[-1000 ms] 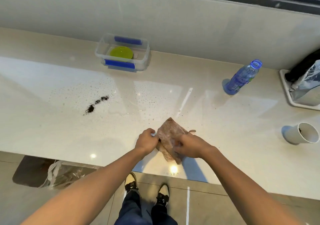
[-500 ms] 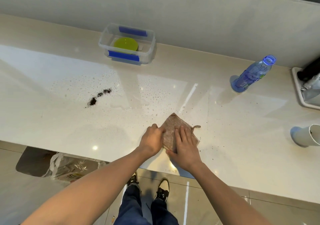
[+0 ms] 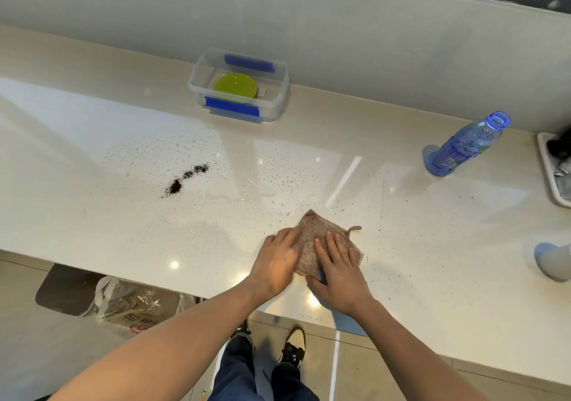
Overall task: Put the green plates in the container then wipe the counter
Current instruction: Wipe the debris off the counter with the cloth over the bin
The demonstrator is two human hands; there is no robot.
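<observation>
Head view, one entry per item.

1. Green plates [image 3: 235, 86]: stacked inside the clear container [image 3: 278, 98] with blue clips, at 12 o'clock against the back wall. How many there are cannot be told. Stowing looks complete.
2. Brown cloth [image 3: 312, 240]: folded flat on the bench [image 3: 92, 209] near its front edge, at 6 o'clock, likely folded into a firm wiping pad.
3. Left hand [image 3: 278, 261]: fingers extended, pressing the cloth's left edge; gripping nothing.
4. Right hand [image 3: 338, 264]: palm down, fingers spread on the cloth, pinning it.
5. Dark grounds [image 3: 185, 178]: a heap at 10 o'clock from the cloth, well apart, unwiped.
6. Water film [image 3: 238, 190]: between grounds and cloth.
7. Blue bottle [image 3: 463, 145]: uncapped, at 2 o'clock.
</observation>
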